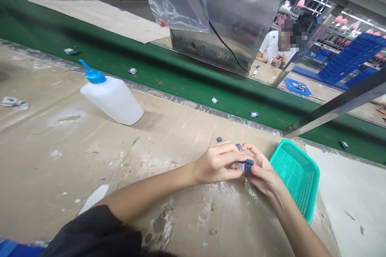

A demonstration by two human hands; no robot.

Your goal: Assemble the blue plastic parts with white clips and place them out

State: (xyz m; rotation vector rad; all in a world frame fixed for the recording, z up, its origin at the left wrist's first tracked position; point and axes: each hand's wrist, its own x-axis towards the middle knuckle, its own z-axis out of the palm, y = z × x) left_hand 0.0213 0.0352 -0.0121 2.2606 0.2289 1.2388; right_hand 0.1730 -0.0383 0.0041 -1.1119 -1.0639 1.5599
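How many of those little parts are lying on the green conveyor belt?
5 parts on the belt: far left, left of centre, centre, right of centre, far right. The metal bar may hide more.

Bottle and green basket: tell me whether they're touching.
Apart. The head view shows the white plastic bottle on the bench, with a wide stretch of bench between it and the green basket.

Two hands of person at bench: left hand [215, 164], right hand [263, 174]. One held part [245, 166] between them. Two dark-blue pieces [219, 139] on bench [75, 156]. One squeeze bottle [113, 100]. One teal basket [294, 172]. Five small parts [214, 100] on green conveyor belt [181, 92]. One co-worker [273, 46] beyond.
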